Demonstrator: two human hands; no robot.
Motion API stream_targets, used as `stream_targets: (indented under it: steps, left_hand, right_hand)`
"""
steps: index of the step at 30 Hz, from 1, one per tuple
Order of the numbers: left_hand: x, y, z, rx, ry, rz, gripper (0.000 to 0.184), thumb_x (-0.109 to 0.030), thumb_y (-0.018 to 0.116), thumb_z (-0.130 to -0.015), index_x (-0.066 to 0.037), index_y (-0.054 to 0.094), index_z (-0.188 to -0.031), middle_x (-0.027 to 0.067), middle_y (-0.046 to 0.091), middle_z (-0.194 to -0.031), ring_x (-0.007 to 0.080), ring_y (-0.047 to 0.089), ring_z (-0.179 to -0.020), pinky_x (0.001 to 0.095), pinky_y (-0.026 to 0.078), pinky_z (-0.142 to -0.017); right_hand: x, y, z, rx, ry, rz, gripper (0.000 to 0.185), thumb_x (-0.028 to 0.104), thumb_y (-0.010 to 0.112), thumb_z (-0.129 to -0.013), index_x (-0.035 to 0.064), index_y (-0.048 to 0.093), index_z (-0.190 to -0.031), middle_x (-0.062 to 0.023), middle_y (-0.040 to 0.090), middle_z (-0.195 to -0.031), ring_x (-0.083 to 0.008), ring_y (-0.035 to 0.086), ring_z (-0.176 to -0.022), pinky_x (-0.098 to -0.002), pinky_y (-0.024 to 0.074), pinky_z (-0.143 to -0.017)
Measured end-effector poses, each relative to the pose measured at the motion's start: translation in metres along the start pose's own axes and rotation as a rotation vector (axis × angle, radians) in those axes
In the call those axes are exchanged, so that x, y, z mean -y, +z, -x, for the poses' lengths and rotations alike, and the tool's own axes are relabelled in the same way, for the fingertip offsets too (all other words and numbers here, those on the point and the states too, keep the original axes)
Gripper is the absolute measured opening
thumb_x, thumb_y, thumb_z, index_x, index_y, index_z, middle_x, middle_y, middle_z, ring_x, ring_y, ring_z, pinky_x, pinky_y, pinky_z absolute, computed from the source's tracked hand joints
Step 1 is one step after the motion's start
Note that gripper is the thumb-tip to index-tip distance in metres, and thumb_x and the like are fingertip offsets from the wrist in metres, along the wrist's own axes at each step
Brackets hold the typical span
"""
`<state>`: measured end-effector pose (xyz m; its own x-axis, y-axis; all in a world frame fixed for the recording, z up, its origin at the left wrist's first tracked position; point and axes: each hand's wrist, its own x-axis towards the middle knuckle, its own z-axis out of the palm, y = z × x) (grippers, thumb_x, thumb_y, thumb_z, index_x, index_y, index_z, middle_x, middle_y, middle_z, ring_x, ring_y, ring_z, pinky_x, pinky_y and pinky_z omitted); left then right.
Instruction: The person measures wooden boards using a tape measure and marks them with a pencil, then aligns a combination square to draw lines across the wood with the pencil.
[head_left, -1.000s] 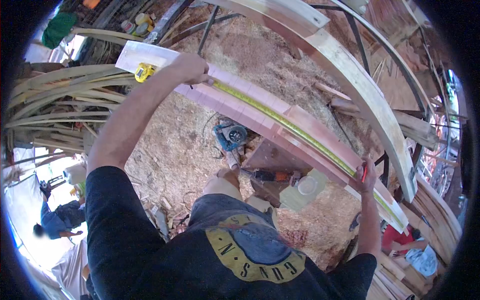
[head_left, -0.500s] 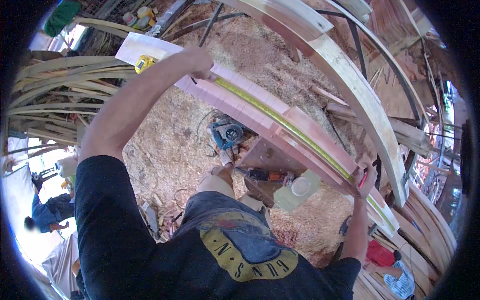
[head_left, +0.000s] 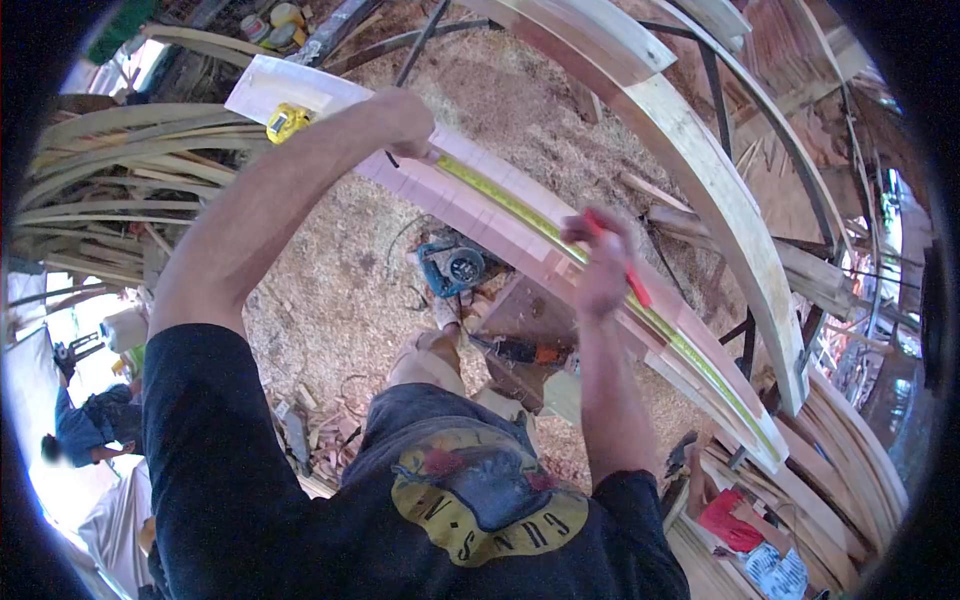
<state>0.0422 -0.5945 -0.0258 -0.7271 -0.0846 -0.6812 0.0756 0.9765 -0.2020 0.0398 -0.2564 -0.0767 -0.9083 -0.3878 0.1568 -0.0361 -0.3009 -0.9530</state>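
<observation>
Shavings (head_left: 330, 270) lie below the plank (head_left: 480, 222). Along it runs a tape (head_left: 500, 199), best kept flat and straight; the left hand (head_left: 403, 122) covers it toward the plank's left end, hidden fingers' grip unclear, while the blurred right hand (head_left: 602, 272) grips a red pen (head_left: 638, 286) over the plank's middle.

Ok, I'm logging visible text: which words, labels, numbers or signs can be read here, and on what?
"GUNS · N": upside down, on the black shirt.
Tape blade: numbers too small to read.
Yellow tape case: label too blurred to read.
Blue power tool: any marking too small to read.
</observation>
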Motion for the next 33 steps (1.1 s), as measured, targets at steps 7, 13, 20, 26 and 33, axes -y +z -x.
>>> stream_targets:
  steps: [7,13,20,26,33]
  left_hand:
    - [-0.001,-0.005,0.009,-0.025,0.017,0.034,0.049,-0.058,0.061,-0.092,-0.015,0.075,-0.109,0.0128,0.074,-0.106,0.0336,0.069,-0.107,0.0484,0.053,-0.091]
    - [0.001,0.0,-0.003,0.017,0.018,0.02,0.049,-0.059,0.063,-0.091,-0.014,0.077,-0.107,0.0131,0.075,-0.105,0.0332,0.07,-0.106,0.0481,0.054,-0.09]
    - [0.0,-0.005,0.003,0.006,0.043,0.0,0.044,-0.053,0.063,-0.091,-0.014,0.077,-0.108,0.0129,0.075,-0.107,0.0326,0.07,-0.106,0.0467,0.055,-0.091]
    - [0.001,-0.004,0.002,0.003,0.053,0.023,0.037,-0.043,0.063,-0.092,-0.013,0.076,-0.109,0.0131,0.075,-0.108,0.032,0.07,-0.106,0.0465,0.055,-0.09]
    - [0.001,-0.004,0.002,-0.008,0.069,0.019,0.05,-0.057,0.061,-0.093,-0.012,0.076,-0.108,0.0134,0.075,-0.106,0.0322,0.071,-0.105,0.0467,0.056,-0.089]
  right_hand:
    - [-0.036,0.073,-0.021,0.115,0.257,0.17,0.022,0.017,0.056,-0.094,-0.0006,0.064,-0.105,-0.0101,0.068,-0.081,-0.0127,0.06,-0.064,-0.0272,0.0505,-0.06]
    - [-0.053,0.073,-0.021,0.155,0.056,0.549,0.015,0.016,0.062,-0.091,0.0016,0.067,-0.094,-0.0062,0.067,-0.073,-0.0105,0.06,-0.065,-0.027,0.0499,-0.061]
    - [-0.05,0.082,-0.018,0.132,-0.005,0.634,0.015,0.018,0.065,-0.087,0.0038,0.069,-0.09,-0.0097,0.066,-0.066,-0.0163,0.063,-0.059,-0.0319,0.0524,-0.06]
    - [-0.052,0.085,-0.017,0.135,-0.043,0.71,0.013,0.018,0.065,-0.086,0.005,0.069,-0.09,-0.011,0.065,-0.065,-0.0203,0.064,-0.056,-0.0335,0.0522,-0.057]
    - [-0.056,0.086,-0.016,0.129,-0.106,0.73,0.011,0.016,0.065,-0.087,0.0057,0.068,-0.089,-0.0109,0.063,-0.063,-0.0241,0.063,-0.055,-0.0355,0.0514,-0.055]
